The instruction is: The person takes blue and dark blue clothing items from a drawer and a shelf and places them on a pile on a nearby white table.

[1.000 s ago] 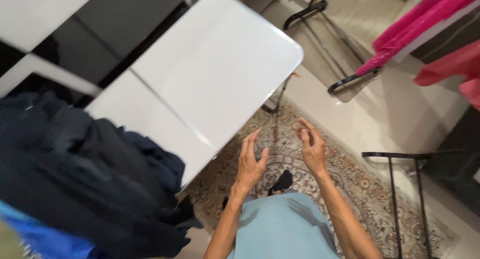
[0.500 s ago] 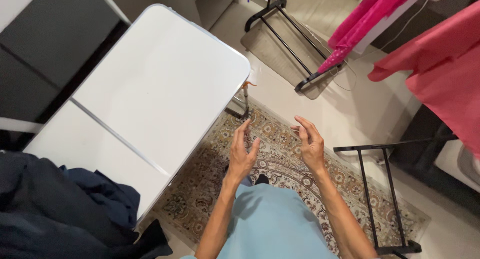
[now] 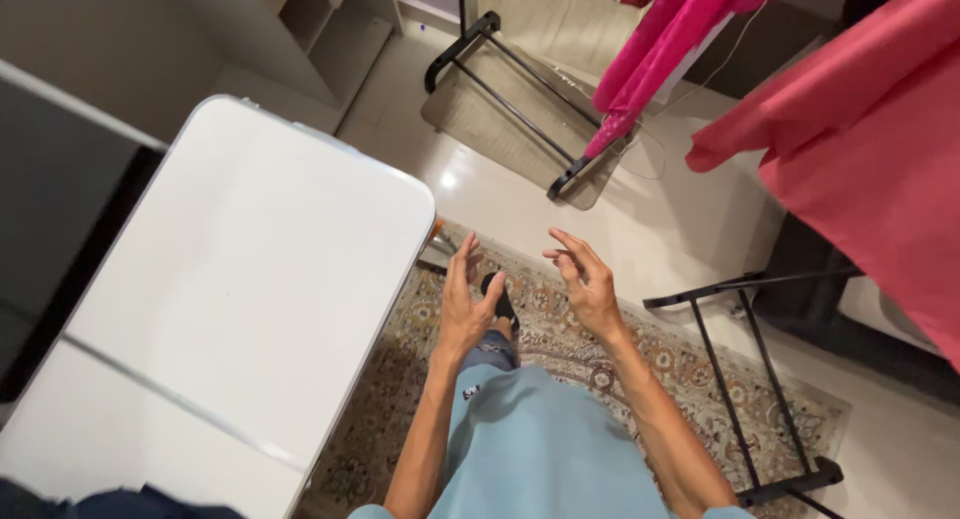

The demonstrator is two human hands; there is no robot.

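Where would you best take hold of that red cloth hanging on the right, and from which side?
Probably at the loose lower corner of the red cloth, pinched with the fingers of the right hand, coming from its left. That corner hangs free over the floor, on the side nearest the hand, while the rest runs out of view.

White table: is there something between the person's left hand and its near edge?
Nothing visible. The left hand is open and empty in the air over the patterned rug, just right of the white table. The right hand is also empty.
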